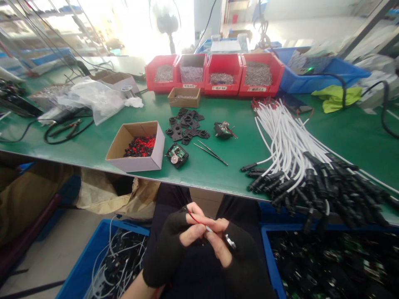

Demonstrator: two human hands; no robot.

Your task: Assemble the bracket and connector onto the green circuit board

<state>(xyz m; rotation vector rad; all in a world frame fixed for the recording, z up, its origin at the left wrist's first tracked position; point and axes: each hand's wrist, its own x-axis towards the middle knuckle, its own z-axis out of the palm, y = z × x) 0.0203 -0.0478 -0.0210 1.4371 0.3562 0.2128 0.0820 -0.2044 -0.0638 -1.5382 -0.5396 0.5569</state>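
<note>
The wire (195, 219) lies right at the hands, caught between both sets of fingertips, on the near side of the table (237, 178) and above the lap. Its long axis slants from far left to near right: the red length runs along the fingers of the left hand (179, 232), and the short white part points toward the right hand (233, 253). The left hand is curled, pinching the wire between thumb and finger. The right hand is curled too, its thumb and fingertips meeting the white part; how firmly they press cannot be told. Both hands are equally near this part, and their fingertips almost touch. A silver piece (230, 241) shows beside the right fingers; whether it is gripped is unclear.

The table's near edge passes just beyond the hands. Past it sit the box (140, 163) and module (177, 155) to the left, the tweezers (213, 154) straight ahead and the cables (288, 137) to the right, overhanging the edge. Green surface shows between tweezers and cables. Below the table, the left bin (84, 265) and right bin (271, 261) flank the lap, leaving room around the hands.
</note>
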